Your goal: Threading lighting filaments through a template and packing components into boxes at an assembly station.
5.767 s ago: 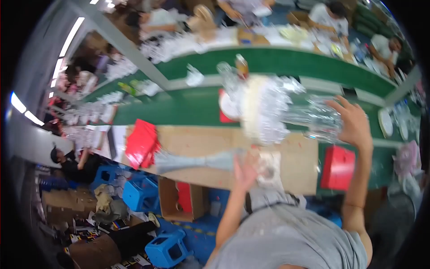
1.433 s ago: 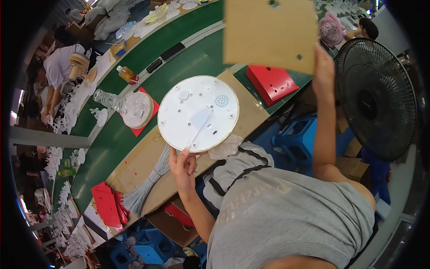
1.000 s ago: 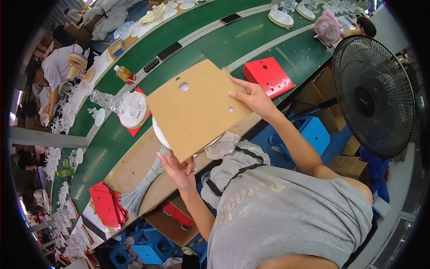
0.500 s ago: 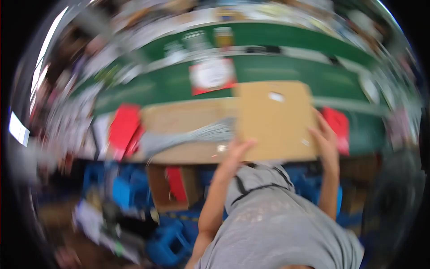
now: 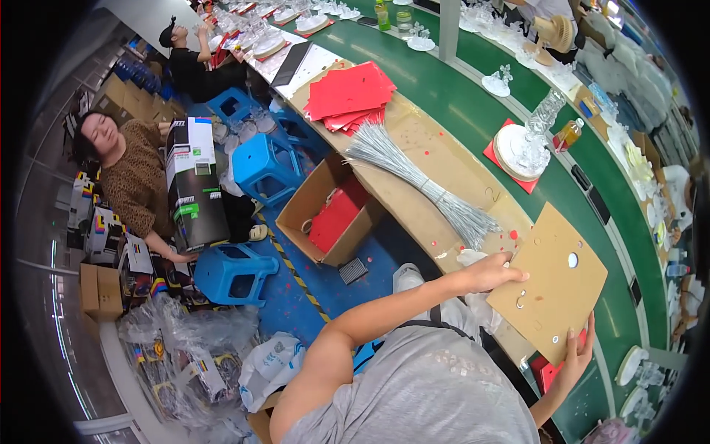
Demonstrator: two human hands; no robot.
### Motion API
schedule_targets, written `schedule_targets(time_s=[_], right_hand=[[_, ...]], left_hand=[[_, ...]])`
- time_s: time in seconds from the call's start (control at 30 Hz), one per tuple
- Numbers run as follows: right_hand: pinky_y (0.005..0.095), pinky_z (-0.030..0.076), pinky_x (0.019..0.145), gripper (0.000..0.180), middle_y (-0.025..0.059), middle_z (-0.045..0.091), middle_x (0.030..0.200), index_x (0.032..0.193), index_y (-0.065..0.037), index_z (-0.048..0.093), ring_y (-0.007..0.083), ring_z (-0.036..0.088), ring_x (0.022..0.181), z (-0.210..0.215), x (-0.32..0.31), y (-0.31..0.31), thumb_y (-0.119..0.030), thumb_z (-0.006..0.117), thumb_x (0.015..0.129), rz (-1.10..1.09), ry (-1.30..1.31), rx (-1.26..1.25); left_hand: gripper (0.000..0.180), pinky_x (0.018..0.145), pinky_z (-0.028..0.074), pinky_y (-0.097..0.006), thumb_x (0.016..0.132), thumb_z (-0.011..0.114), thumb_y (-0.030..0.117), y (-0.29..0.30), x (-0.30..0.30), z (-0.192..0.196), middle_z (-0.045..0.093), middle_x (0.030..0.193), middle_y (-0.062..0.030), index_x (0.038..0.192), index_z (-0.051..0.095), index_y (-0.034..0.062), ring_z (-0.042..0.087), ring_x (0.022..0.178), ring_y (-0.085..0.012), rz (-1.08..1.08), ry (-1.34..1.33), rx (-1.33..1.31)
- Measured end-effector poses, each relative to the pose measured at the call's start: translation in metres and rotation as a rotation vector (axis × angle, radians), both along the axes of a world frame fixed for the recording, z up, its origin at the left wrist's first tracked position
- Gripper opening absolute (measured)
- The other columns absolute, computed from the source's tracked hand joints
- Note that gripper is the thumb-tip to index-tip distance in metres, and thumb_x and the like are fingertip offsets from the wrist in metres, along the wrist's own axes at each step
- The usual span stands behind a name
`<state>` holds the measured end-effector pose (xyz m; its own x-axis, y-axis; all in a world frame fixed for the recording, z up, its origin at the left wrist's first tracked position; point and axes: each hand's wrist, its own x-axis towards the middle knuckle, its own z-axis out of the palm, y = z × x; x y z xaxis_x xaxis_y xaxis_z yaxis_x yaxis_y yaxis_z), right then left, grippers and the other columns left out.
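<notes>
A tan, flat cardboard piece [image 5: 551, 296] with a round hole and small white spots is held between my two hands at the table's near edge. My left hand [image 5: 497, 274] grips its near left edge, thumb on top. My right hand [image 5: 580, 354] is closed around the lower right edge, its fingers partly hidden. Left of the board, a tied bundle of thin silvery wires [image 5: 433, 191] lies on brown cardboard sheeting [image 5: 473, 174]. Red sheets [image 5: 351, 90] are piled beyond the bundle. More red pieces [image 5: 546, 374] show beside my right wrist.
An open carton [image 5: 296, 214] with red sheets stands on the floor by blue stools [image 5: 262, 166]. A co-worker at left handles a black-and-white box [image 5: 194, 185]. On the green table stand a round white base [image 5: 510, 152] with a clear ornament and a small bottle [image 5: 568, 135].
My view has swung left, bringing the co-workers and the floor area into sight. Both hands still hold the cardboard, which now appears tilted and lower right in the picture.
</notes>
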<state>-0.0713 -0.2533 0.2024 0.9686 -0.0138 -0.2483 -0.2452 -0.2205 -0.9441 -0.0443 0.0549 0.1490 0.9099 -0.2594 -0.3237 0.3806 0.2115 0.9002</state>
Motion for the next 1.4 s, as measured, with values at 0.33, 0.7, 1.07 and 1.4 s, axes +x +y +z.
schedule_targets(time_s=[0.33,0.7,1.07,1.4], right_hand=[[0.0287,0.05,0.088,0.054,0.0137,0.06,0.128,0.145,0.001,0.04,0.0165,0.062,0.107,-0.004,0.041,0.012,-0.02,0.058,0.098,-0.09,0.094,0.085],[0.0342,0.043,0.103,0.065,0.0155,0.044,0.146,0.152,-0.006,0.031,0.0236,0.052,0.125,0.007,0.021,0.031,-0.014,0.06,0.095,-0.068,-0.038,0.033],[0.0463,0.016,0.12,0.06,0.0109,0.027,0.159,0.15,-0.012,0.036,0.0329,0.016,0.149,0.016,0.024,0.055,-0.016,0.057,0.094,0.382,-0.525,-0.935],[0.0414,0.042,0.1,0.012,0.0084,0.073,0.1,0.087,-0.004,0.069,0.027,0.067,0.101,0.019,0.016,0.071,-0.003,0.074,0.076,0.088,-0.938,-0.996]], left_hand=[[0.085,0.097,0.046,-0.037,0.078,0.07,0.046,0.016,-0.006,0.025,0.06,0.123,-0.0275,0.136,0.042,-0.0091,0.062,0.112,-0.0323,-0.128,0.042,0.169],[0.075,0.105,0.041,-0.044,0.089,0.063,0.028,-0.003,0.026,0.029,0.05,0.137,-0.0276,0.152,0.027,0.0092,0.053,0.126,-0.0362,0.168,-0.329,0.432],[0.05,0.106,0.042,-0.041,0.09,0.058,0.011,-0.005,0.01,0.029,0.044,0.148,-0.0174,0.139,0.052,0.0138,0.049,0.13,-0.0342,0.127,-0.311,0.093],[0.062,0.113,0.024,-0.055,0.084,0.068,0.038,-0.013,-0.001,0.038,0.036,0.153,-0.0145,0.136,0.052,0.0067,0.026,0.145,-0.0333,-0.164,-1.074,0.895]])
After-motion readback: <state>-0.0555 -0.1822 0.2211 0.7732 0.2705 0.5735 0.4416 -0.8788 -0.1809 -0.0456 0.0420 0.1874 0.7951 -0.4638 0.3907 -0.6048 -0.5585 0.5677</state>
